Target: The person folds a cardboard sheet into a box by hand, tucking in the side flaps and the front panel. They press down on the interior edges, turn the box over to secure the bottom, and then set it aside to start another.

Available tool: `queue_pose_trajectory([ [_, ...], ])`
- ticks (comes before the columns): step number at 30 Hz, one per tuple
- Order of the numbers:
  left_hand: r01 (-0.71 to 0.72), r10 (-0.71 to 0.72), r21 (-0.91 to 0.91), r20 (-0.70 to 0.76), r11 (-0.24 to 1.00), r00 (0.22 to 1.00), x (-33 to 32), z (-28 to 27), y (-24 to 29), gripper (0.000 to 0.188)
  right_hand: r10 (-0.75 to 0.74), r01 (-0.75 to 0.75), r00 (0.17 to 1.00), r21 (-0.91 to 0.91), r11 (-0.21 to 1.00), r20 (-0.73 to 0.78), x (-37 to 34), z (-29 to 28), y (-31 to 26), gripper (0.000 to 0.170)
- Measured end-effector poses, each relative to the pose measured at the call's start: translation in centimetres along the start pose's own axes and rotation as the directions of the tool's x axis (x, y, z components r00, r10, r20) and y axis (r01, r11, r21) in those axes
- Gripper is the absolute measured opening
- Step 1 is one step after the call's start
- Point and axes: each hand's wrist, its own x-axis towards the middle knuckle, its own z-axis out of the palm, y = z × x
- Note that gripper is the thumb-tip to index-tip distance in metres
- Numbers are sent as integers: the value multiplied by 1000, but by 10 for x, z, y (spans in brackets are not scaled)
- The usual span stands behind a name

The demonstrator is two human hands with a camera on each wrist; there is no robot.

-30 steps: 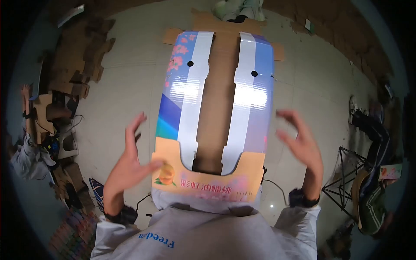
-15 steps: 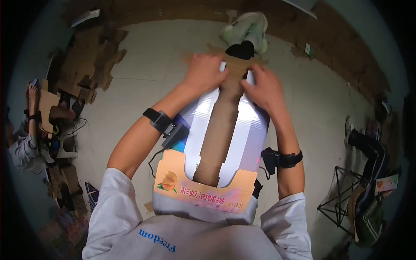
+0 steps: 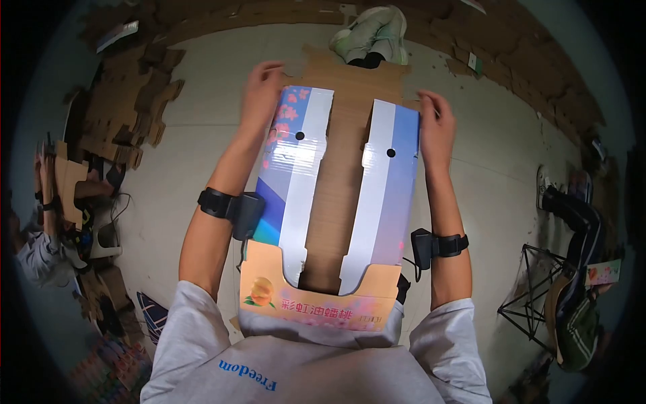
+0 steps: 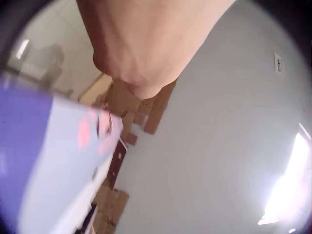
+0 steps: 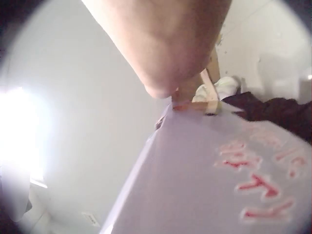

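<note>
1. The printed carton (image 3: pixel 334 202) is lying lengthwise before the wearer, its near end reaching the grey shirt (image 3: pixel 316 370).
2. Its left flap (image 3: pixel 289 168) and right flap (image 3: pixel 389 195) are folding inward and leaving a long gap; brown cardboard is showing between them. Each flap is bearing one black dot.
3. The peach-coloured end panel (image 3: pixel 316 301) is standing nearest the wearer, showing a fruit picture and red characters.
4. A plain brown flap (image 3: pixel 353 77) is spreading from the far end, just short of the pale shoes (image 3: pixel 371 37).
5. The left hand (image 3: pixel 261 97) is hovering by the far left corner, fingers loose, gripping nothing. Whether it is brushing the cardboard, I cannot tell.
6. The right hand (image 3: pixel 439 128) is hanging beside the far right corner, fingers bending loosely, holding nothing; contact is staying unclear. In its wrist view, the fingers are hiding.
7. Flattened cardboard (image 3: pixel 124 101) is lying away to the left; a black stand (image 3: pixel 531 289) is standing to the right.
</note>
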Motion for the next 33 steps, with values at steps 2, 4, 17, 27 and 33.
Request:
queue_pose_trajectory([
  [2, 243, -247, -89, -37, 966, 968, 31, -39, -78, 43, 78, -88, 970, -33, 996, -229, 0, -3, 41, 33],
  [4, 520, -507, -314, 129, 794, 852, 39, -44, -113, 41, 476, -426, 876, 338, 839, -78, 3, -11, 127, 32],
  [17, 583, -239, -611, 552, 535, 799, 35, -2, -22, 54, 292, -686, 719, 578, 442, 630, 37, 14, 19, 37],
  [27, 399, -238, -656, 325, 641, 915, -27, -36, 80, 26, 303, -579, 815, 685, 441, 494, 22, -21, -49, 38],
  [33, 403, -108, -494, 522, 771, 846, -47, -62, 104, 26, 166, -471, 769, 370, 801, 617, 30, -62, -73, 26],
])
